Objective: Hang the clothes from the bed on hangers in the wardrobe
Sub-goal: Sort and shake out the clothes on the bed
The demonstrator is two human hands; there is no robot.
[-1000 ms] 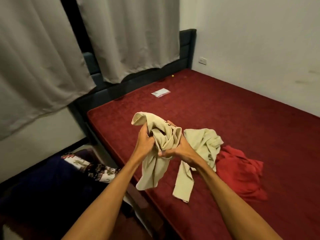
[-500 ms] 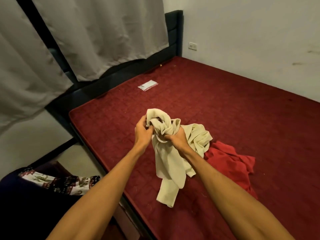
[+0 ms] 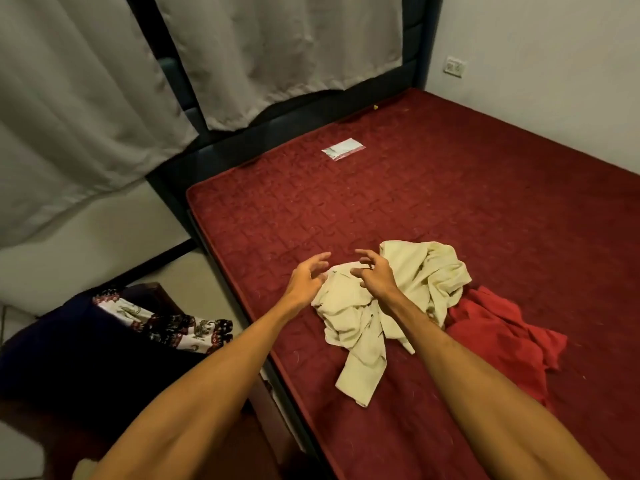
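Observation:
A crumpled cream shirt (image 3: 363, 320) lies on the dark red bed (image 3: 433, 202) near its left edge, one sleeve trailing toward me. A red garment (image 3: 498, 334) lies bunched to its right, touching it. My left hand (image 3: 306, 278) hovers just above the shirt's left side with fingers spread and curled, holding nothing. My right hand (image 3: 375, 275) hovers over the shirt's middle, fingers apart and also empty. No wardrobe or hangers show in this view.
A small clear plastic packet (image 3: 343, 148) lies farther up the bed. Grey curtains (image 3: 104, 98) hang at the left and behind the dark headboard (image 3: 415, 46). A dark bundle with patterned cloth (image 3: 166, 323) sits on the floor left of the bed. A wall socket (image 3: 454, 66) is at the right.
Both hands held the cream shirt bunched up above the bed; now it lies on the mattress and both hands have let go and opened above it.

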